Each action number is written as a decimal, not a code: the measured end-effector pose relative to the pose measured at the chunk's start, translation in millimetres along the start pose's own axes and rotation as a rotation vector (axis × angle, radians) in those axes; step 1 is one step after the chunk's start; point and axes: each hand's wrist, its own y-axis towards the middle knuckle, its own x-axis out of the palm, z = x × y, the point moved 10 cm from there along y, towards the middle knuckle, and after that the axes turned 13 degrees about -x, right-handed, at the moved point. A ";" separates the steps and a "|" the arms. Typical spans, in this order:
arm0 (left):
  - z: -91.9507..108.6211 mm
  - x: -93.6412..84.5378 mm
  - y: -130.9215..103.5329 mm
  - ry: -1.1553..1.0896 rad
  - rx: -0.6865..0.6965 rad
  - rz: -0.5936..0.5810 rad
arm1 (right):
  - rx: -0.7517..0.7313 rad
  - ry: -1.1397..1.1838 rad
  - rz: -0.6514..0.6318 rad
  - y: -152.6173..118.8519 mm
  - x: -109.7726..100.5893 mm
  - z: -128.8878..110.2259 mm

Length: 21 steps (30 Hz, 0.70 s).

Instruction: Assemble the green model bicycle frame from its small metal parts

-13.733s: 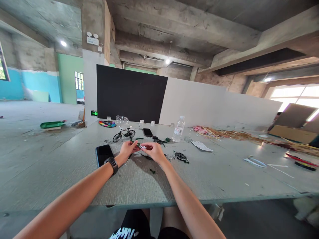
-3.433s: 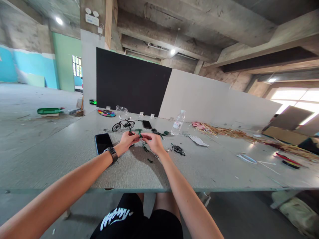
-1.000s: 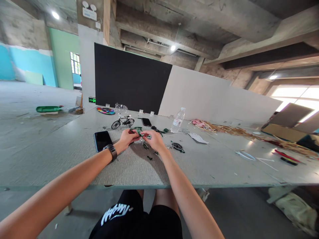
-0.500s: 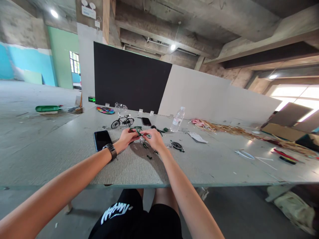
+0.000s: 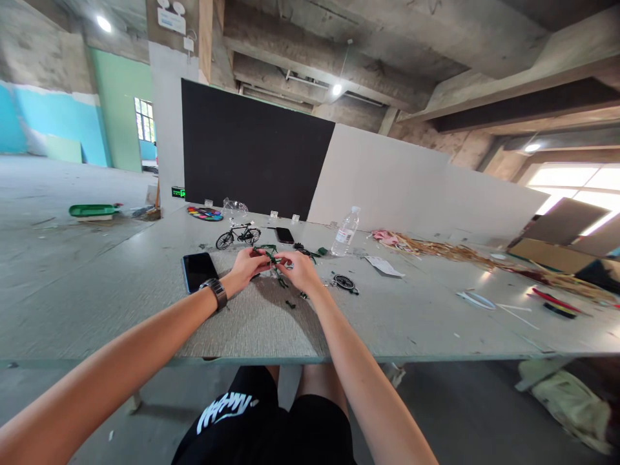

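Note:
My left hand [image 5: 246, 267] and my right hand [image 5: 298, 270] meet over the table. Both have their fingers closed around a small green model bicycle frame [image 5: 267, 249], the left from one side and the right from the other. The fingertips hide its lower part. Just below the hands lie small dark green parts [image 5: 290, 304]. A spoked toy wheel [image 5: 345, 282] rests to the right. Beyond my left hand stands a complete black model bicycle [image 5: 237, 235], upright on its wheels. More dark parts [image 5: 305, 250] lie behind my right hand.
A phone [image 5: 198, 271] lies by my left wrist, and another dark phone [image 5: 284, 236] farther back. A water bottle [image 5: 345, 231] stands behind right, near a paper sheet [image 5: 383, 266]. A colourful palette [image 5: 205, 214] sits at the back left. Wood strips [image 5: 436, 248] line the right rear.
Little differs. My right fingertips have shifted slightly on the green bicycle frame, and the frame has turned a touch between my hands.

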 end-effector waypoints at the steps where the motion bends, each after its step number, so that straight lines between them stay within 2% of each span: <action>1: 0.2 0.5 -0.2 0.000 0.000 -0.004 | 0.005 0.000 -0.002 -0.2 0.6 0.6; 21: 2.3 8.8 -2.7 0.008 0.013 -0.073 | 0.029 0.079 0.121 1.0 -2.2 -0.4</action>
